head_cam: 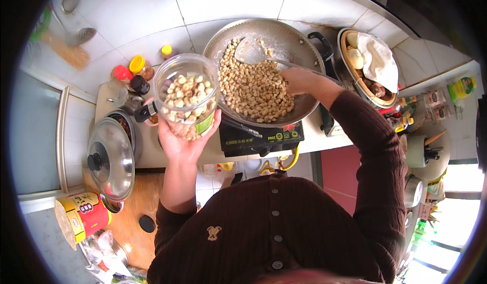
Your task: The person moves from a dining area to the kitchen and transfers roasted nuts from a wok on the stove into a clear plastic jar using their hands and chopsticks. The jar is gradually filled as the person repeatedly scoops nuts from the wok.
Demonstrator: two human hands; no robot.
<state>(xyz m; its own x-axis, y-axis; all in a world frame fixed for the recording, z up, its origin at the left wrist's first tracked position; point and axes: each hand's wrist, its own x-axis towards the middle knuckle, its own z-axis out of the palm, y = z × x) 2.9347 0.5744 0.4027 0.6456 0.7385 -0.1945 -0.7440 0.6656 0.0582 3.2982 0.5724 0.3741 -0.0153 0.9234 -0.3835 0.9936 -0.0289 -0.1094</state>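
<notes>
My left hand (184, 143) holds a clear plastic jar (186, 61) from below, tilted so its open mouth faces me. Shelled peanuts (188, 93) fill much of the jar, and a green label shows on its side. To the right, a wide metal wok (304, 51) contains a broad layer of peanuts (251, 86). A metal spatula (249, 51) lies in the wok with its blade on the far side. My right hand (298, 80) is down at the peanuts by the spatula's handle. Its fingertips are hidden, so whether it grips anything is unclear.
The wok stands over a black induction cooker (262, 137). A steamer (348, 86) with buns and a white cloth is at right. Lidded jars (141, 67) and a pot with a tilted steel lid (114, 158) are at left. A wooden board (140, 192) lies nearer me.
</notes>
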